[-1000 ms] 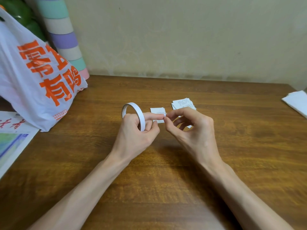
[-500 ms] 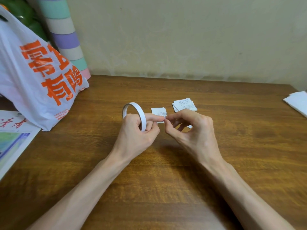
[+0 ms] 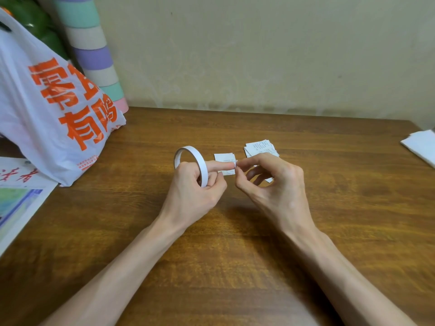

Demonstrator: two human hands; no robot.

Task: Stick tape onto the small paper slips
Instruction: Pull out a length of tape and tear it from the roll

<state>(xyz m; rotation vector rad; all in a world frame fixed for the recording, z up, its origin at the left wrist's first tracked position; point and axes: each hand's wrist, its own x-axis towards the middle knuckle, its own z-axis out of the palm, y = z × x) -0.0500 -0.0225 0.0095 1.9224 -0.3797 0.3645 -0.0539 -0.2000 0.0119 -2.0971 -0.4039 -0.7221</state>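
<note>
A thin white ring of tape (image 3: 191, 160) sits upright in my left hand (image 3: 196, 188), its curled fingers round the lower part and the index finger stretched out to the right. My right hand (image 3: 270, 182) pinches a small white bit of tape at that fingertip, thumb and index finger together. Just behind the fingertips one small paper slip (image 3: 224, 158) lies flat on the wooden table (image 3: 223, 255). A small pile of printed slips (image 3: 260, 147) lies to its right, partly hidden by my right hand.
A white plastic bag with orange characters (image 3: 54, 109) stands at the left, with a pastel striped roll (image 3: 94, 57) behind it against the wall. Printed papers (image 3: 16, 198) lie at the left edge. White sheets (image 3: 421, 147) rest at the far right edge.
Both hands stay together above the slips; the right thumb and index finger have closed more tightly on the tape end at the left fingertip. Little else has moved.
</note>
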